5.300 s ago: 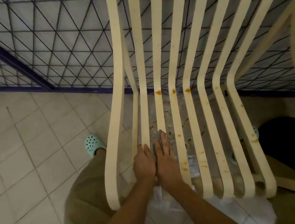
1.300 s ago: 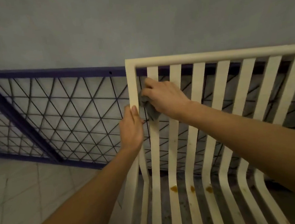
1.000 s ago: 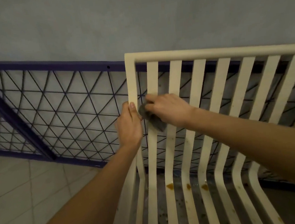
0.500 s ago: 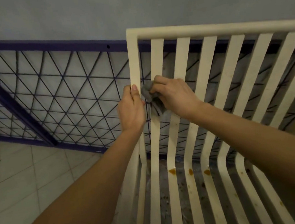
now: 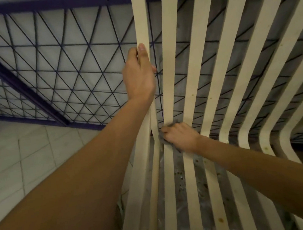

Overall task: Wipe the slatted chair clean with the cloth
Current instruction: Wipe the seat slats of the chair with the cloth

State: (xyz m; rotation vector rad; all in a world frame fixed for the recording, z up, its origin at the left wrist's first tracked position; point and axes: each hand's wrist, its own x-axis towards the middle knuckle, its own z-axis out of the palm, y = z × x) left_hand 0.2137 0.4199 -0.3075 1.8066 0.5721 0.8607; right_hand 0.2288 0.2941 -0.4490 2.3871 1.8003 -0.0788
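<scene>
The cream slatted wooden chair [image 5: 194, 71] stands on pale floor tiles [image 5: 23, 157] in front of a dark blue metal lattice fence [image 5: 56, 68]. The left hand [image 5: 138, 76] is closed around the outermost left slat of the backrest. The right hand [image 5: 181, 137] is closed on a small grey cloth [image 5: 162, 138], pressing it against the second slat at the bend where backrest meets seat. Brown spots dot the seat slats.

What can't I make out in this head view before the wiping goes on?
- Grey cloth: mostly hidden under the right hand.
- Cream slatted chair: its top rail is cut off by the upper edge.
- Left hand fingers: wrapped behind the outer slat.
- Seat stains: blurred, too small to judge.
</scene>
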